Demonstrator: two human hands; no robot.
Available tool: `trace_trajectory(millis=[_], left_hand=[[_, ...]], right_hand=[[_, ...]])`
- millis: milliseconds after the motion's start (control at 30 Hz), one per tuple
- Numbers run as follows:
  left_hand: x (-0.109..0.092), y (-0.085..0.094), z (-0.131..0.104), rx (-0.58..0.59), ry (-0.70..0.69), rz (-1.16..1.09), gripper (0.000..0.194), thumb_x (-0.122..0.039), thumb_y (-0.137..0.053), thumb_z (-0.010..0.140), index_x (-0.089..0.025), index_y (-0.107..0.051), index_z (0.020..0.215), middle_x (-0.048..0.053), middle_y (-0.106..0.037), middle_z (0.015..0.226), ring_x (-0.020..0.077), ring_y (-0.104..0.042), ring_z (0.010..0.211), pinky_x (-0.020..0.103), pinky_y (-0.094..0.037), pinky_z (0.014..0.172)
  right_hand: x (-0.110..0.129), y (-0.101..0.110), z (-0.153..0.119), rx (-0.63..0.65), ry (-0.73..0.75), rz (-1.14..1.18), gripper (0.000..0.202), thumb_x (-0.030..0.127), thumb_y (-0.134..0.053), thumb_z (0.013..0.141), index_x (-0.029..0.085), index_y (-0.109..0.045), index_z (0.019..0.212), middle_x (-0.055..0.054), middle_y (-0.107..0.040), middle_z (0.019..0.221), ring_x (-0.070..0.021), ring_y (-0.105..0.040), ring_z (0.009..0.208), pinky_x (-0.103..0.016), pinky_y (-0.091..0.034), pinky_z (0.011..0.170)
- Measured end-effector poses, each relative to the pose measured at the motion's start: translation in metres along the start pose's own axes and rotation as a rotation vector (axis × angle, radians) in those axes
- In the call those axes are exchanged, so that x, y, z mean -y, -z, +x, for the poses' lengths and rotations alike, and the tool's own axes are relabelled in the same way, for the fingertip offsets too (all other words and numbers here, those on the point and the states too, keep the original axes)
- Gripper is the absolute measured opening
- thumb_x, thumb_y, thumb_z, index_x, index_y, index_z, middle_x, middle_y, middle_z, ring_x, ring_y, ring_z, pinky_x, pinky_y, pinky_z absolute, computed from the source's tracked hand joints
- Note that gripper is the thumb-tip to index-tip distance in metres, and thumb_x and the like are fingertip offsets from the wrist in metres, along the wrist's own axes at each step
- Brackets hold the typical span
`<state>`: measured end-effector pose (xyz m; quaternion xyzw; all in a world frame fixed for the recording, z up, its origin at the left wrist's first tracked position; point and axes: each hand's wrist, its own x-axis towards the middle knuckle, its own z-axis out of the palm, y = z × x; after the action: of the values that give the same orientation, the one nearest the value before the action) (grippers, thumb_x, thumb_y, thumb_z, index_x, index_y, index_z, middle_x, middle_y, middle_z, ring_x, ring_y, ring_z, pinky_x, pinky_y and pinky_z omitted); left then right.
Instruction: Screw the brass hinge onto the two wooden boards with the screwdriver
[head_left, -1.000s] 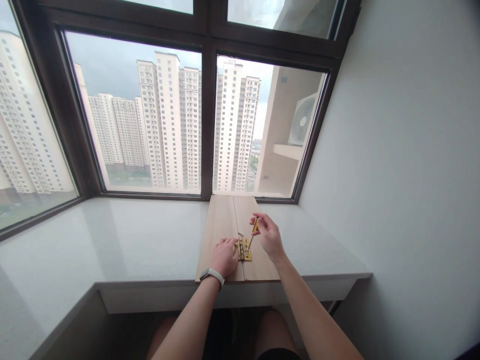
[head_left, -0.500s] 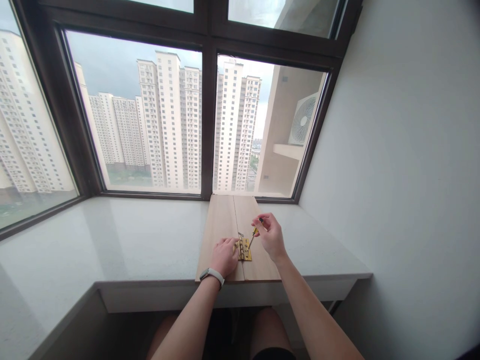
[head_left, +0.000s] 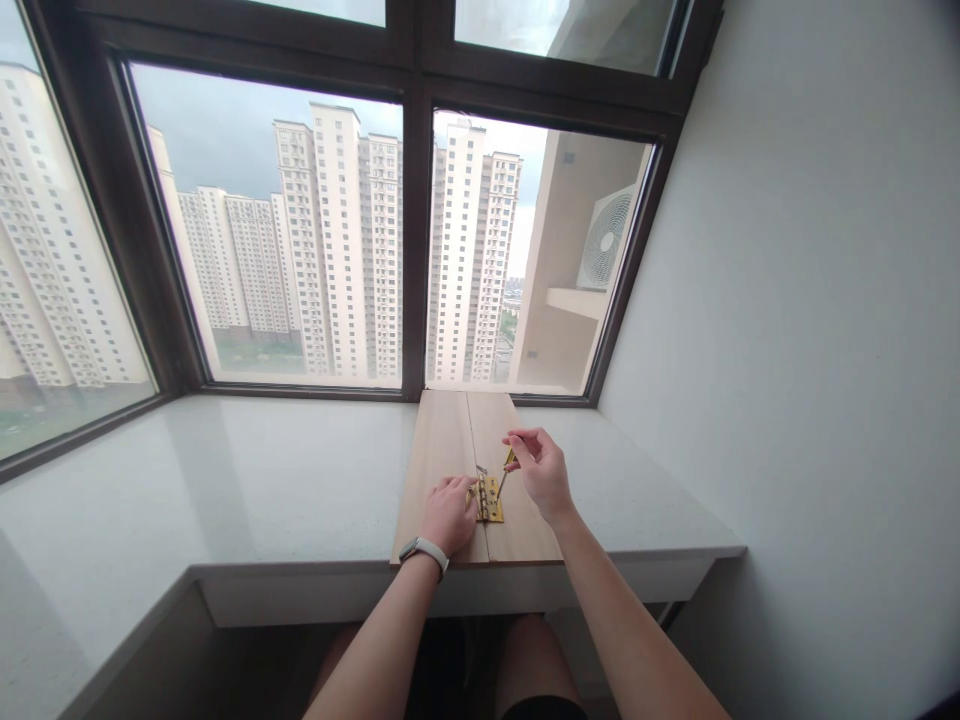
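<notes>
Two pale wooden boards (head_left: 439, 435) lie side by side with a narrow seam between them. A brass hinge (head_left: 492, 500) lies open across the seam, near the boards' front end. My left hand (head_left: 450, 515) rests flat on the left board, its fingertips over the hinge's left leaf. My right hand (head_left: 541, 470) is closed round the yellow handle of a screwdriver (head_left: 505, 481), whose tip points down at the hinge's right leaf. Just beyond the hinge are small metal pieces (head_left: 481, 469), too small to make out clearly.
The boards lie on a white counter (head_left: 300, 480) that reaches the dark window frame (head_left: 417, 250). A white wall (head_left: 810, 300) stands at the right. The counter's front edge runs just below my hands.
The fingers of my right hand have shifted a little round the screwdriver's handle, and its dark end no longer shows. My left hand has stayed in place.
</notes>
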<state>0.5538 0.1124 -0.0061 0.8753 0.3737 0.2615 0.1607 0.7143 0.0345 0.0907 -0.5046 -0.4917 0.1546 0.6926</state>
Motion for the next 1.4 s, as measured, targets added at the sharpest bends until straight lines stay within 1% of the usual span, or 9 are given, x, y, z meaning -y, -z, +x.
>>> trace_trajectory(millis=[100,200,333,433,833,967,1067,1267,1400], left_hand=[[0.000,0.000,0.000,0.002,0.002,0.005,0.039,-0.030,-0.049,0.100,-0.030,-0.062,0.138,0.004,-0.067,0.140,0.0261,-0.052,0.133,0.040,-0.039,0.108],[-0.002,0.002,0.000,0.009,0.007,0.016,0.040,-0.030,-0.048,0.101,-0.030,-0.061,0.138,0.005,-0.066,0.141,0.0254,-0.051,0.133,0.040,-0.038,0.109],[-0.003,0.003,0.000,0.018,0.010,0.026,0.039,-0.030,-0.048,0.101,-0.030,-0.060,0.139,0.005,-0.066,0.142,0.0252,-0.051,0.134,0.040,-0.038,0.110],[-0.003,0.003,-0.001,0.019,0.012,0.017,0.040,-0.030,-0.048,0.101,-0.029,-0.061,0.139,0.005,-0.066,0.142,0.0252,-0.051,0.134,0.040,-0.038,0.109],[-0.010,0.010,-0.002,0.048,0.040,0.023,0.041,-0.030,-0.047,0.102,-0.027,-0.061,0.141,0.007,-0.065,0.143,0.0262,-0.051,0.135,0.041,-0.039,0.110],[-0.009,0.010,-0.002,0.043,0.032,0.015,0.041,-0.030,-0.046,0.102,-0.027,-0.061,0.140,0.007,-0.065,0.143,0.0258,-0.051,0.135,0.040,-0.039,0.110],[-0.007,0.008,-0.002,0.036,0.026,0.010,0.041,-0.030,-0.046,0.102,-0.028,-0.062,0.140,0.006,-0.066,0.142,0.0257,-0.051,0.134,0.041,-0.039,0.109],[-0.005,0.006,-0.001,0.023,0.017,-0.009,0.040,-0.030,-0.047,0.101,-0.027,-0.063,0.138,0.007,-0.066,0.141,0.0262,-0.051,0.133,0.041,-0.039,0.109],[-0.006,0.006,-0.001,0.022,0.029,-0.003,0.040,-0.029,-0.047,0.101,-0.026,-0.063,0.138,0.007,-0.066,0.141,0.0263,-0.052,0.133,0.041,-0.039,0.109]], right_hand=[[0.001,-0.002,0.000,0.025,-0.015,0.025,0.041,0.058,-0.079,0.086,0.021,-0.064,0.097,-0.011,-0.074,0.101,-0.0307,-0.074,0.102,-0.034,-0.066,0.057],[0.002,-0.002,-0.001,0.026,0.002,0.020,0.042,0.059,-0.078,0.086,0.022,-0.064,0.101,-0.009,-0.074,0.097,-0.0293,-0.074,0.098,-0.033,-0.065,0.057],[0.004,0.000,-0.003,0.045,0.009,-0.011,0.043,0.062,-0.063,0.096,0.024,-0.069,0.112,-0.010,-0.073,0.105,-0.0272,-0.072,0.102,-0.033,-0.066,0.062],[0.003,0.002,-0.003,0.058,-0.004,-0.013,0.046,0.064,-0.056,0.099,0.023,-0.072,0.113,-0.011,-0.072,0.108,-0.0272,-0.071,0.104,-0.034,-0.066,0.065],[0.002,0.000,0.002,-0.016,0.019,-0.019,0.044,0.062,-0.074,0.087,0.021,-0.072,0.101,-0.012,-0.076,0.107,-0.0312,-0.074,0.106,-0.037,-0.068,0.061],[0.003,-0.002,0.003,0.013,-0.003,-0.014,0.044,0.061,-0.078,0.084,0.020,-0.070,0.098,-0.012,-0.077,0.101,-0.0310,-0.075,0.101,-0.036,-0.067,0.059],[0.005,-0.003,0.002,0.044,0.000,-0.022,0.043,0.062,-0.077,0.085,0.021,-0.070,0.099,-0.011,-0.076,0.098,-0.0299,-0.075,0.098,-0.035,-0.067,0.059],[0.007,0.001,-0.001,0.083,-0.009,0.019,0.047,0.065,-0.062,0.095,0.023,-0.073,0.114,-0.010,-0.075,0.109,-0.0273,-0.072,0.104,-0.037,-0.067,0.069],[0.005,0.003,-0.001,0.082,-0.008,0.023,0.046,0.065,-0.065,0.093,0.023,-0.074,0.112,-0.010,-0.075,0.109,-0.0287,-0.072,0.105,-0.039,-0.068,0.069]])
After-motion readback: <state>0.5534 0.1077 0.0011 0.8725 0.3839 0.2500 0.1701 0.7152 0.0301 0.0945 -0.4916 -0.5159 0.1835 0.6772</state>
